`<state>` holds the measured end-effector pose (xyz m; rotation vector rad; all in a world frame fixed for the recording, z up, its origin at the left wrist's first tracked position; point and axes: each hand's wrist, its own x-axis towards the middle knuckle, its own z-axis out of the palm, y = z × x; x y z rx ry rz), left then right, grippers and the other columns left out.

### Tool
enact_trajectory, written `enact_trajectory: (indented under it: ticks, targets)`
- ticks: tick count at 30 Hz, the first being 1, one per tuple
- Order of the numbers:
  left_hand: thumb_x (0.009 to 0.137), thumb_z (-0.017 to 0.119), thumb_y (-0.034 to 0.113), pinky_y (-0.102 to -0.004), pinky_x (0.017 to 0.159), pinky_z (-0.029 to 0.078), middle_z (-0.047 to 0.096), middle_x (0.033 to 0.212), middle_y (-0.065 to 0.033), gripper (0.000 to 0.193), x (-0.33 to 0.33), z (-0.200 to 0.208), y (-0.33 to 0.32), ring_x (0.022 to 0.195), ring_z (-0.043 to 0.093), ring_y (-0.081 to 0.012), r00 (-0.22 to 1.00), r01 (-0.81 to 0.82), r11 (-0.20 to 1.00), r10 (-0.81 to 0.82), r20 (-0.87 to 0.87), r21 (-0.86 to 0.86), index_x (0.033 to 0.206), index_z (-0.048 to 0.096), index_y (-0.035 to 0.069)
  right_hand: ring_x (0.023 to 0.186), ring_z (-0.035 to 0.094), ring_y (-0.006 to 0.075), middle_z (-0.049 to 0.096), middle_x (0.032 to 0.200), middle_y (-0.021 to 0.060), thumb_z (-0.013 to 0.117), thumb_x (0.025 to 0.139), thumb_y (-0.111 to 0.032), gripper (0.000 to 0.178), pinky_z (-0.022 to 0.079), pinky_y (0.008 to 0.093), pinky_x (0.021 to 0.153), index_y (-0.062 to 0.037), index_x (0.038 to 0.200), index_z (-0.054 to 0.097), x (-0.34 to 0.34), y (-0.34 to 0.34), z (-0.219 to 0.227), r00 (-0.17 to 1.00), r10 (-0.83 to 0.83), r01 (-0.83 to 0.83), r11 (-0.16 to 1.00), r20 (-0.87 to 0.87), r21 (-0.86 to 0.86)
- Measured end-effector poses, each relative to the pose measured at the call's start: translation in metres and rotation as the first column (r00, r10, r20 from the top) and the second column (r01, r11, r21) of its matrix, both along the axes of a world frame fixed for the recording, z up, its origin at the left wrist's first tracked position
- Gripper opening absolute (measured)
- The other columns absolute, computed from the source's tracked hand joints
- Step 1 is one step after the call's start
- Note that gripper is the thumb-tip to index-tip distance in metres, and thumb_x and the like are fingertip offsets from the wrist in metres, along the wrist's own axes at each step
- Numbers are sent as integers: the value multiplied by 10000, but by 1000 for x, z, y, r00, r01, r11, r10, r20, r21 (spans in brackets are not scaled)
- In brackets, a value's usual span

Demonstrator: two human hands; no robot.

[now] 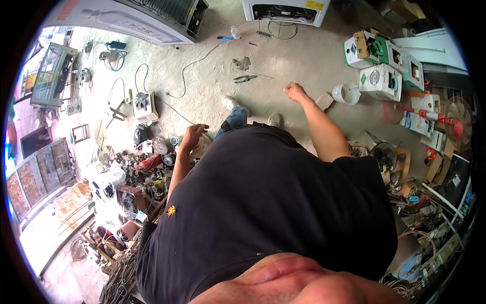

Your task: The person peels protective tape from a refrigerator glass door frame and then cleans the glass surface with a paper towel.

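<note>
My left hand is low by my side, its fingers loosely stretched toward the right. A thin grey rod or tube on the floor side runs up to this hand; I see no clear grip on it. My right hand is held out ahead, fingers curled together; whatever is in them, if anything, is too small to make out. Beyond it and to its left, green-handled pliers lie on the concrete floor, apart from both hands. A dark crumpled scrap lies just past the pliers.
White appliances and a large carton stand ahead. A white bucket and several boxes are at the right. Near my left is a heap of parts. A cable winds across the floor.
</note>
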<state>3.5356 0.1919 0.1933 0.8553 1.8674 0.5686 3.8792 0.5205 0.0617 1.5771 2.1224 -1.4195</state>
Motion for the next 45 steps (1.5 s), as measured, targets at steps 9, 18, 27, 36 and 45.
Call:
enact_trajectory:
  ticks: [9, 18, 27, 36, 45]
  targets:
    - [907, 500, 249, -348, 602, 477, 633, 782, -39, 229, -75, -126, -176, 683, 594, -174, 956, -173, 813, 274, 103, -557, 864, 606, 51, 514, 575, 190, 592, 635, 101, 592, 837, -210, 227, 447, 328, 453, 15, 810, 609, 206, -175, -51, 918, -349, 394, 862, 190, -318]
    - [896, 496, 228, -332, 723, 488, 672, 959, -127, 335, -46, -45, -2, 849, 638, -209, 992, -111, 994, 112, 60, -18, 1100, 600, -17, 518, 551, 200, 550, 622, 94, 564, 856, -212, 178, 455, 363, 470, -37, 890, 567, 312, -255, -49, 674, -614, 735, 611, 411, -294]
    - [877, 520, 254, -324, 700, 492, 674, 845, -119, 339, -72, -72, -106, 749, 628, -185, 997, 59, 998, -59, 50, 6, 990, 630, -46, 584, 581, 130, 596, 704, 61, 579, 868, -191, 167, 460, 266, 497, -29, 902, 601, 15, -175, -12, 879, -434, 401, 897, -197, -188]
    - [859, 528, 154, -245, 399, 369, 571, 684, -60, 116, -159, -181, -378, 513, 525, -145, 826, -445, 860, 502, 256, -251, 814, 542, 47, 905, 640, 259, 670, 959, 148, 630, 818, -267, 319, 495, 354, 785, -17, 1016, 648, -73, -218, 47, 982, 124, -134, 989, 142, 67]
    - [876, 529, 167, -244, 479, 407, 646, 799, -83, 207, -112, -172, -331, 613, 593, -158, 807, -556, 820, 571, 147, -134, 950, 636, 5, 579, 596, 263, 633, 768, 195, 634, 848, -313, 368, 483, 393, 507, 43, 937, 646, -36, -168, 22, 771, 294, -72, 922, 565, -381]
